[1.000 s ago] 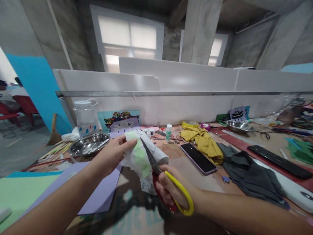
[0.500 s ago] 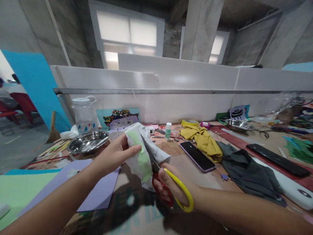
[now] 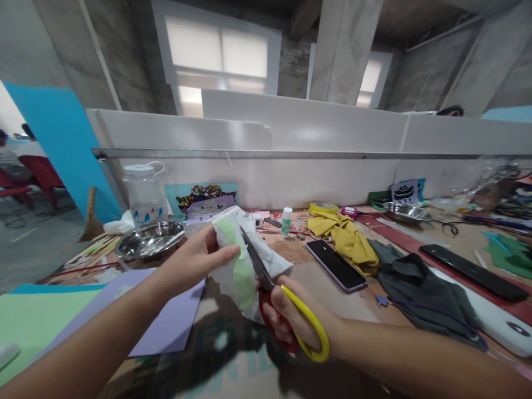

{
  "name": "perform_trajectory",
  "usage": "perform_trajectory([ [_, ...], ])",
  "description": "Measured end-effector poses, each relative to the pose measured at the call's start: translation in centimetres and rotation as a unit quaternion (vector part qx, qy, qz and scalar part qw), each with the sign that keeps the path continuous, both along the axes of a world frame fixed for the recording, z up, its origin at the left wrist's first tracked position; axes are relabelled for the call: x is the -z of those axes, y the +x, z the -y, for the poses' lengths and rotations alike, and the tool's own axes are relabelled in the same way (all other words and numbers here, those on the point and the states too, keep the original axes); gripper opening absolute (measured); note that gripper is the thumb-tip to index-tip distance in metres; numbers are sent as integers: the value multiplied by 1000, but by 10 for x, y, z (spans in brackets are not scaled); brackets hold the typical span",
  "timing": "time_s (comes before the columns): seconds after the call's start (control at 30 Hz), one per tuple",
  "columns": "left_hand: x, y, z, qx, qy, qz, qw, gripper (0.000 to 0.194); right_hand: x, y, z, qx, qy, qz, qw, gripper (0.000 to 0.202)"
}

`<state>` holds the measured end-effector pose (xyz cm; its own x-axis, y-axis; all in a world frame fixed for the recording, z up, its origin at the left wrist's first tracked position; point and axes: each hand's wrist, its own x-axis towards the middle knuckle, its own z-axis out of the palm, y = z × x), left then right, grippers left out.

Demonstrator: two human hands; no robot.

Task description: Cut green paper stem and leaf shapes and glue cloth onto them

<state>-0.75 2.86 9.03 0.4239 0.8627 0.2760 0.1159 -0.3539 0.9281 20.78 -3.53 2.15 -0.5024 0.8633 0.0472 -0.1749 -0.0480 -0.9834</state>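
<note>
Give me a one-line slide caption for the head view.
Left hand holds white-and-green paper while right hand cuts it with yellow-handled scissors above a cluttered craft table.

Cluttered table, phone, steel bowl, yellow cloth, purple paper

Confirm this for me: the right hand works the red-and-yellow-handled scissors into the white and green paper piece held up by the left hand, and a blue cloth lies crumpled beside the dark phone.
One detail is wrong. The crumpled cloth beside the dark phone is mustard yellow, not blue, as the head view shows. The rest holds: the right hand works the red-and-yellow-handled scissors into the white and green paper piece held by the left hand.
</note>
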Motion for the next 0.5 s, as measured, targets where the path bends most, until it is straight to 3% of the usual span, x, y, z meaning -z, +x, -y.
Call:
perform_trajectory([
  [0.27,7,5,3,17,-10,-33,999,48,-5,1,-2,-9,19,41,999,74],
  [0.5,8,4,1,13,-12,-28,999,50,3,3,-4,-8,31,37,999,70],
])
